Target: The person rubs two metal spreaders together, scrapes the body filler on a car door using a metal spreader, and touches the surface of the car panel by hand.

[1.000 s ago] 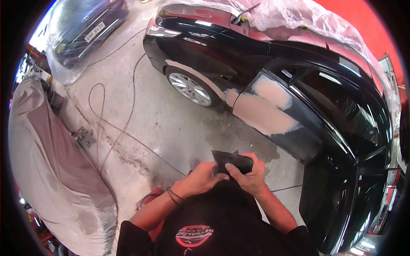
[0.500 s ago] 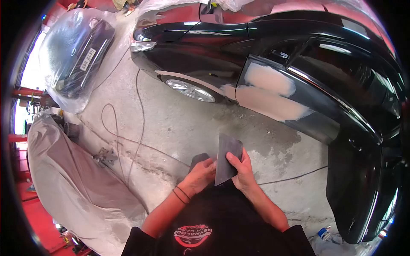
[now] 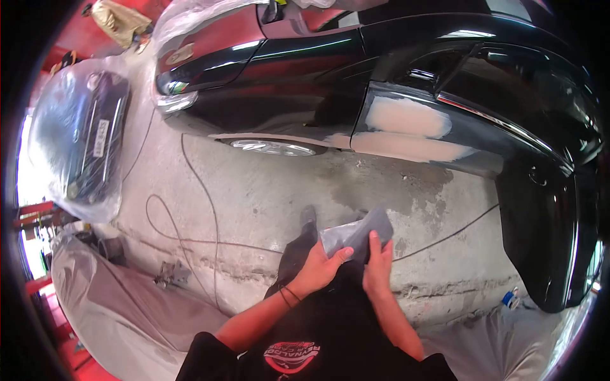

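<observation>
Between my hands is a thin dark grey sheet (image 3: 359,233), bent along its middle, its lighter face partly showing. My left hand (image 3: 323,265) pinches the sheet's left part with the thumb on top. On the right part, my right hand (image 3: 379,263) grips it near the lower edge, fingers pointing up. Beyond the hands stands a black car (image 3: 305,95). Its front door carries two pinkish-beige patches (image 3: 406,119) with uneven edges, on a dull grey area.
A plastic-covered car (image 3: 76,136) stands at the left. Grey cloth covers something (image 3: 121,305) at lower left. A hose (image 3: 213,209) loops across the concrete floor (image 3: 254,190). A blue-and-white can (image 3: 510,299) lies at lower right. An open black door (image 3: 546,241) stands at right.
The sheet has gone from nearly flat and upright to bent and spread between both hands. My left hand now pinches its left part. The view has turned, shifting the cars leftward and upward.
</observation>
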`<action>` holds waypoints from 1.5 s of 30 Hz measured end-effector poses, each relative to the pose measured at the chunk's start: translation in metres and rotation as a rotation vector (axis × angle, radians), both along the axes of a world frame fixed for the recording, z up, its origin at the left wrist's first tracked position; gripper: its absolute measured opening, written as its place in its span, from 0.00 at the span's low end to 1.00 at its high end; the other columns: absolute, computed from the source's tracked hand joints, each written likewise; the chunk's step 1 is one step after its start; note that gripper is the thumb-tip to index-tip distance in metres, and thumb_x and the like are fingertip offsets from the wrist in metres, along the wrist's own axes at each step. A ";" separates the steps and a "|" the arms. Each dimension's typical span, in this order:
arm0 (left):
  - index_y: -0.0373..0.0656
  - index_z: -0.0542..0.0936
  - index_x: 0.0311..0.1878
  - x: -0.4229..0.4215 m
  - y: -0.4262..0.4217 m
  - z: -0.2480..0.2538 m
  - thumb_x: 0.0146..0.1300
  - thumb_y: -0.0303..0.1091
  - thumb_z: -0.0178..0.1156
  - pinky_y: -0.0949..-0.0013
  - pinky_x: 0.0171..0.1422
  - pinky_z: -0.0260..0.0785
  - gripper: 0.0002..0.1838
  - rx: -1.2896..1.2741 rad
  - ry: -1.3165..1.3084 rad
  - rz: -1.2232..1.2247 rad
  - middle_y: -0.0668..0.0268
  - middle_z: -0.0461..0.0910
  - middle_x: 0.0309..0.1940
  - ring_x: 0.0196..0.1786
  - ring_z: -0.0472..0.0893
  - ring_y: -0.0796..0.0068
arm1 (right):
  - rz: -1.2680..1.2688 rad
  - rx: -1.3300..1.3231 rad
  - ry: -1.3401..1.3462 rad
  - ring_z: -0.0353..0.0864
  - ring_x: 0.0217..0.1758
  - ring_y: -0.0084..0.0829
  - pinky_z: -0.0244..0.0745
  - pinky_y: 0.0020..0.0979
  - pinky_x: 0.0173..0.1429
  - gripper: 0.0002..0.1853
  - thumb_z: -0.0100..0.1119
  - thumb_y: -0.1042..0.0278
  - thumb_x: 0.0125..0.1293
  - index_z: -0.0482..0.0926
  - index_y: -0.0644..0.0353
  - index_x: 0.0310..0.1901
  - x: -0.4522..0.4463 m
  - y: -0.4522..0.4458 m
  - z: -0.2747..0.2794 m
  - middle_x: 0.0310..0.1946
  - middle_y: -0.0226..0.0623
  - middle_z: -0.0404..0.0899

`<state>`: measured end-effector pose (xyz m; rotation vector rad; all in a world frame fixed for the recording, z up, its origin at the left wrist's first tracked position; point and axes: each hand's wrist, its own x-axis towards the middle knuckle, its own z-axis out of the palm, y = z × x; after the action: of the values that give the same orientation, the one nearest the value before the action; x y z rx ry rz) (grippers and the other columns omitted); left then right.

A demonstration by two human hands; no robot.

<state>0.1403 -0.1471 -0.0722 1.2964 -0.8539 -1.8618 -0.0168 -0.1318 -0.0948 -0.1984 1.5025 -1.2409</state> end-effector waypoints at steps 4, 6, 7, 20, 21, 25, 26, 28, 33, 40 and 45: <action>0.33 0.80 0.68 0.035 -0.004 -0.028 0.79 0.35 0.66 0.67 0.66 0.76 0.21 0.095 -0.041 0.017 0.64 0.86 0.58 0.61 0.82 0.75 | 0.177 0.037 0.028 0.79 0.70 0.39 0.72 0.39 0.75 0.28 0.57 0.54 0.85 0.72 0.67 0.74 0.037 0.018 -0.049 0.68 0.50 0.80; 0.32 0.81 0.67 0.062 0.006 -0.063 0.79 0.39 0.67 0.66 0.66 0.76 0.23 0.250 -0.036 0.104 0.62 0.87 0.57 0.60 0.83 0.74 | 0.449 0.142 0.226 0.82 0.70 0.45 0.72 0.41 0.75 0.27 0.54 0.51 0.86 0.76 0.67 0.71 0.028 0.051 -0.106 0.65 0.53 0.83; 0.32 0.82 0.66 0.078 0.014 -0.085 0.79 0.42 0.67 0.66 0.66 0.76 0.24 0.350 -0.036 0.162 0.61 0.88 0.58 0.59 0.84 0.73 | 0.696 0.204 0.309 0.80 0.70 0.39 0.71 0.42 0.76 0.22 0.54 0.51 0.86 0.84 0.64 0.60 0.018 0.058 -0.112 0.66 0.41 0.83; 0.29 0.86 0.57 0.149 0.052 -0.123 0.74 0.44 0.65 0.64 0.50 0.77 0.24 0.608 -0.538 -0.218 0.63 0.89 0.43 0.43 0.86 0.69 | 1.276 0.319 0.775 0.87 0.44 0.60 0.80 0.56 0.50 0.19 0.60 0.47 0.79 0.84 0.56 0.42 -0.028 0.126 -0.123 0.33 0.49 0.87; 0.29 0.86 0.57 0.156 0.059 -0.120 0.74 0.43 0.65 0.64 0.50 0.77 0.23 0.679 -0.501 -0.190 0.63 0.89 0.42 0.43 0.86 0.70 | 1.274 0.389 0.761 0.86 0.42 0.61 0.79 0.57 0.49 0.19 0.60 0.47 0.80 0.84 0.56 0.42 -0.029 0.119 -0.119 0.31 0.49 0.87; 0.30 0.86 0.57 0.175 0.056 -0.139 0.76 0.41 0.64 0.66 0.49 0.76 0.21 0.742 -0.382 0.063 0.65 0.87 0.40 0.43 0.84 0.76 | 1.102 0.280 0.658 0.87 0.36 0.55 0.79 0.49 0.43 0.20 0.60 0.50 0.80 0.83 0.59 0.37 -0.041 0.087 -0.139 0.29 0.47 0.86; 0.31 0.85 0.58 0.174 0.045 -0.153 0.77 0.41 0.65 0.66 0.50 0.75 0.20 0.705 -0.362 0.163 0.65 0.87 0.39 0.43 0.83 0.77 | 0.874 0.227 0.596 0.88 0.37 0.47 0.80 0.45 0.44 0.18 0.60 0.52 0.81 0.84 0.60 0.41 -0.049 0.086 -0.179 0.31 0.43 0.87; 0.31 0.86 0.55 0.164 0.012 -0.204 0.78 0.41 0.64 0.66 0.51 0.76 0.20 0.449 -0.464 0.164 0.65 0.87 0.40 0.44 0.83 0.77 | 0.413 0.211 0.584 0.84 0.45 0.28 0.80 0.37 0.53 0.15 0.57 0.58 0.84 0.85 0.62 0.55 -0.067 0.051 -0.250 0.42 0.33 0.87; 0.28 0.86 0.50 0.158 -0.074 -0.385 0.79 0.40 0.63 0.63 0.57 0.77 0.19 0.012 -0.712 -0.235 0.59 0.89 0.44 0.48 0.84 0.70 | -0.157 -0.105 1.206 0.62 0.87 0.44 0.56 0.41 0.87 0.31 0.46 0.54 0.89 0.63 0.69 0.82 -0.196 -0.132 -0.341 0.83 0.52 0.64; 0.29 0.87 0.50 0.133 -0.111 -0.505 0.78 0.37 0.61 0.52 0.75 0.67 0.17 -0.400 -0.704 -0.053 0.48 0.89 0.46 0.62 0.82 0.47 | -0.758 -0.527 1.367 0.46 0.91 0.58 0.46 0.49 0.91 0.43 0.42 0.41 0.88 0.54 0.79 0.82 -0.244 -0.273 -0.352 0.85 0.66 0.51; 0.32 0.88 0.43 0.139 -0.134 -0.557 0.77 0.39 0.62 0.44 0.81 0.59 0.17 -0.803 -0.918 -0.280 0.49 0.88 0.39 0.64 0.79 0.40 | -0.743 -0.602 1.293 0.40 0.91 0.62 0.39 0.52 0.92 0.46 0.39 0.39 0.87 0.49 0.79 0.83 -0.186 -0.285 -0.387 0.86 0.70 0.41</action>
<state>0.2791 -0.2807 -0.6295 1.4788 -2.0672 -0.7944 -0.2025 -0.4170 -0.4818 -1.0735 2.3175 -2.3973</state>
